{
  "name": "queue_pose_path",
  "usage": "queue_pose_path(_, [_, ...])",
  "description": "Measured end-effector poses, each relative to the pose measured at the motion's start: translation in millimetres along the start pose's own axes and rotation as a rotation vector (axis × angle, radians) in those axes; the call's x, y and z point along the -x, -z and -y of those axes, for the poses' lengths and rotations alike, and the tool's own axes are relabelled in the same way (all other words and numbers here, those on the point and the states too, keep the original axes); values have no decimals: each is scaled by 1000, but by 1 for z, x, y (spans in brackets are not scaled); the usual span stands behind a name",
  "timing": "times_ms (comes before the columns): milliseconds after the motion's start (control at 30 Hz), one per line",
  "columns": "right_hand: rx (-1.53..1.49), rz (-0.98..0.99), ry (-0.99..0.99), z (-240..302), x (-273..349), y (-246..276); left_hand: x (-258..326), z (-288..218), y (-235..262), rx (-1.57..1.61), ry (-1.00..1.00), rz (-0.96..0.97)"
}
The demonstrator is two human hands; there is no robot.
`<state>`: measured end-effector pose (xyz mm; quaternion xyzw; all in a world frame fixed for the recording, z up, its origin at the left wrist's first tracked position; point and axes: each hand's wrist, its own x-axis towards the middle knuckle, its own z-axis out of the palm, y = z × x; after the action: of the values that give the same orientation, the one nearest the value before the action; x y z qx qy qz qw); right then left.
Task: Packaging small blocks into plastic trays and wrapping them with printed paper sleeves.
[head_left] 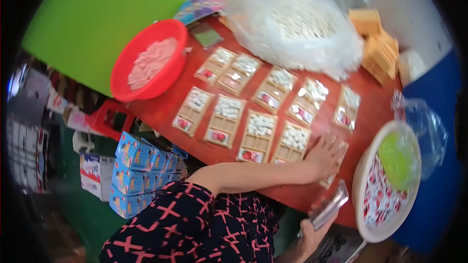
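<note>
Over the last tray at the right end of the near row, my left hand [325, 158] lies flat with its fingers stretched out. Most of that tray [327, 182] is hidden under it. Lower down, my right hand [312, 237] grips a shiny silvery bundle [332, 207], perhaps a stack of clear film; its exact kind cannot be made out. Two rows of light brown divided trays lie on the red table [209, 155]. A near-row tray [257, 136] has white pieces in its upper part and a red-printed card in one compartment. A far-row tray [274, 87] looks similar.
A red basin [117, 80] of pink pieces stands left; a large clear bag [243, 24] of white pieces lies at the back. At right, a pale basin [360, 214] holds printed cards and a green bag. Yellow blocks [380, 53] and stacked blue boxes [131, 175] flank the table.
</note>
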<state>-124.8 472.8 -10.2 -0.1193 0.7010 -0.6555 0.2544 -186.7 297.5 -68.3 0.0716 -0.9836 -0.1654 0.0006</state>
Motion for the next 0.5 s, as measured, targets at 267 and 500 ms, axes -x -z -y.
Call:
queue_pose_path(267, [-58,215,76,72,-4,-48,62,42,61,191,-58,-578])
queue_pose_path(500, [520,677,553,113,-118,-239,212,127,91,143,206,-888])
